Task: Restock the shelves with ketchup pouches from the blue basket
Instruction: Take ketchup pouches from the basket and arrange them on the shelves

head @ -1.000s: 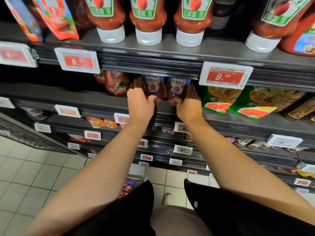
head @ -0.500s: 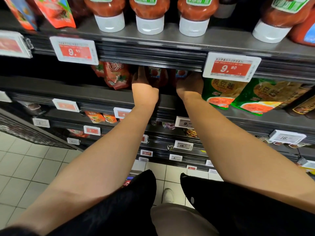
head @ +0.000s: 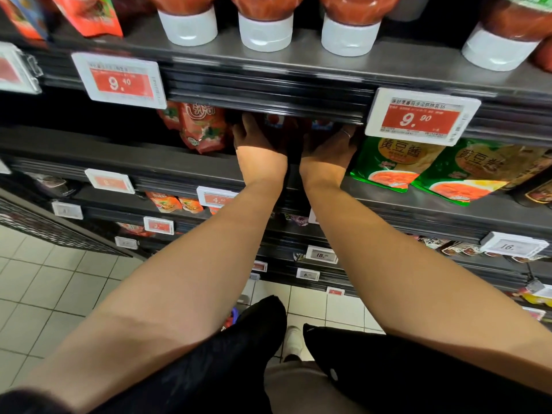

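Note:
Two ketchup pouches (head: 276,123) with blue-and-red tops stand side by side deep on the second shelf (head: 167,165), mostly in shadow under the shelf above. My left hand (head: 257,146) holds the left pouch by its left side. My right hand (head: 332,148), a ring on one finger, holds the right pouch (head: 321,125) by its right side. Both thumbs are hidden in the dark. A sliver of the blue basket (head: 235,312) shows on the floor, behind my left forearm.
Red sauce pouches (head: 203,130) stand left of my hands and green soybean-paste pouches (head: 394,162) right of them. Upside-down ketchup bottles (head: 264,28) line the top shelf above price tags (head: 421,116). Lower shelves and tiled floor (head: 44,282) lie below.
Both hands have pushed the two pouches further back under the upper shelf, so that the pouches are now largely hidden. The view has moved closer to the shelf.

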Tool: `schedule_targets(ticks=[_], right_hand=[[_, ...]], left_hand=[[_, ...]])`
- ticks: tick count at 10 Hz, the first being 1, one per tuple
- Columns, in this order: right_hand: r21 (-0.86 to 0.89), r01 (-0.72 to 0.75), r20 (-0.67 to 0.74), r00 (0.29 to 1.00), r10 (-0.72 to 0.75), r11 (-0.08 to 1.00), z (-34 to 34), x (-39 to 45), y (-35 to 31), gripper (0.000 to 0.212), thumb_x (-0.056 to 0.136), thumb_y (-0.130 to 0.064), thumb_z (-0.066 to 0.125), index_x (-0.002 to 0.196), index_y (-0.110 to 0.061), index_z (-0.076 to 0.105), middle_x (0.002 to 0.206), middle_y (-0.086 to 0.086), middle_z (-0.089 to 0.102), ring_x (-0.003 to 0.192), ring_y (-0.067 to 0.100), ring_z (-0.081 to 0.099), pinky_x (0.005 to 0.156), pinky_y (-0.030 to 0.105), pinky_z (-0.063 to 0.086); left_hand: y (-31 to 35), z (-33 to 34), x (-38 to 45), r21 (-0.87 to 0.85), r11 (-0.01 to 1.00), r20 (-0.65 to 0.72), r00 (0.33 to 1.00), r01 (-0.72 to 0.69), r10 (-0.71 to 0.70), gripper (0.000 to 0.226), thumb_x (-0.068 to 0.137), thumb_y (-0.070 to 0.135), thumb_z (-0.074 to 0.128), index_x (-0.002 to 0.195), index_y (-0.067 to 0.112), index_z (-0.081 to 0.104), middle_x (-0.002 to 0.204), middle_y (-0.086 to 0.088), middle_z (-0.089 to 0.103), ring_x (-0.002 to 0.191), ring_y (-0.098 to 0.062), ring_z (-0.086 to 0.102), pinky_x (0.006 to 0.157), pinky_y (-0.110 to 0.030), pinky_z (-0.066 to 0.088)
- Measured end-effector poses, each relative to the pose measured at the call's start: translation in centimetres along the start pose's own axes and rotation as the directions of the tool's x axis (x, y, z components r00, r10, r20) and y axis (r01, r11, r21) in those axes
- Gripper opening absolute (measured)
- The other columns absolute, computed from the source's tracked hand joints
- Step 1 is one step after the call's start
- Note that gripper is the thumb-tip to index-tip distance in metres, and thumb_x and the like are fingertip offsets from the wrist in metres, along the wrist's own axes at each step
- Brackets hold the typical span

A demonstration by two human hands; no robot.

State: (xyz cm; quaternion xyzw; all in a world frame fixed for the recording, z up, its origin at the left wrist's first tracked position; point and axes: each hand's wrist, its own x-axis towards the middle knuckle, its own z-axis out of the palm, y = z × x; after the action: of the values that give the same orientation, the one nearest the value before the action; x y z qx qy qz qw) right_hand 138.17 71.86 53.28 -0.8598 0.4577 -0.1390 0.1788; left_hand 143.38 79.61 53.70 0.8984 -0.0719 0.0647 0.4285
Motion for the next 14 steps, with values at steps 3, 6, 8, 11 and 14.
schedule_targets(ticks=[3,6,8,11,14], right_hand=[[-0.105,0.04,0.02,0.999,-0.038,0.994,-0.2,1.3,-0.7,0.06,0.11,-0.038,0.025,0.147,0.009,0.028,0.149,0.027,0.038,0.137,0.041,0.039,0.113,0.044,0.031],[0.03,-0.033,0.094,0.995,0.03,0.999,-0.6,0.0,-0.3,0.058,0.103,-0.029,0.039,0.15,0.002,0.028,0.151,0.023,0.037,0.132,0.037,0.042,0.108,0.039,0.032],[0.338,-0.069,0.024,0.998,0.065,0.938,-1.0,-3.3,1.4,0.048,0.096,-0.023,0.051,0.134,0.006,0.048,0.127,0.018,0.056,0.113,0.033,0.058,0.096,0.032,0.045],[0.49,0.323,-0.141,0.946,-0.292,0.81,-0.2,-16.5,2.8,0.034,0.079,-0.004,0.062,0.112,-0.009,0.057,0.107,0.007,0.053,0.098,0.024,0.053,0.088,0.029,0.041],[0.103,-0.116,0.705,0.709,0.009,0.988,10.8,-29.8,8.1,0.027,0.084,-0.029,0.077,0.101,-0.018,0.058,0.103,0.003,0.063,0.095,0.021,0.061,0.082,0.026,0.043]], left_hand=[[-0.4,0.4,0.8,-0.001,1.0,0.04,0.999,-0.013,0.013,0.086,0.086,0.032,0.077,0.153,0.008,0.028,0.149,-0.014,0.043,0.136,-0.029,0.043,0.109,-0.028,0.037],[-1.2,-1.4,-0.5,0.045,0.998,0.157,0.987,0.036,-0.043,0.065,0.082,0.015,0.074,0.139,0.006,0.045,0.138,-0.019,0.049,0.116,-0.035,0.058,0.097,-0.038,0.053],[-4.7,-6.3,-2.5,-0.03,0.992,0.26,0.958,-0.119,0.123,0.029,0.089,0.014,0.072,0.111,0.004,0.056,0.113,-0.013,0.055,0.099,-0.024,0.057,0.089,-0.032,0.049],[-19.0,-21.5,-4.3,-0.158,0.985,0.462,0.887,0.07,0.012,0.022,0.092,-0.007,0.061,0.108,0.007,0.067,0.092,-0.005,0.065,0.079,-0.009,0.059,0.072,-0.011,0.046],[-40.0,-27.5,-13.9,0.273,0.785,0.403,0.674,0.557,-0.619,0.009,0.093,0.004,0.062,0.098,0.011,0.063,0.113,-0.026,0.069,0.111,-0.038,0.065,0.089,-0.039,0.051]])
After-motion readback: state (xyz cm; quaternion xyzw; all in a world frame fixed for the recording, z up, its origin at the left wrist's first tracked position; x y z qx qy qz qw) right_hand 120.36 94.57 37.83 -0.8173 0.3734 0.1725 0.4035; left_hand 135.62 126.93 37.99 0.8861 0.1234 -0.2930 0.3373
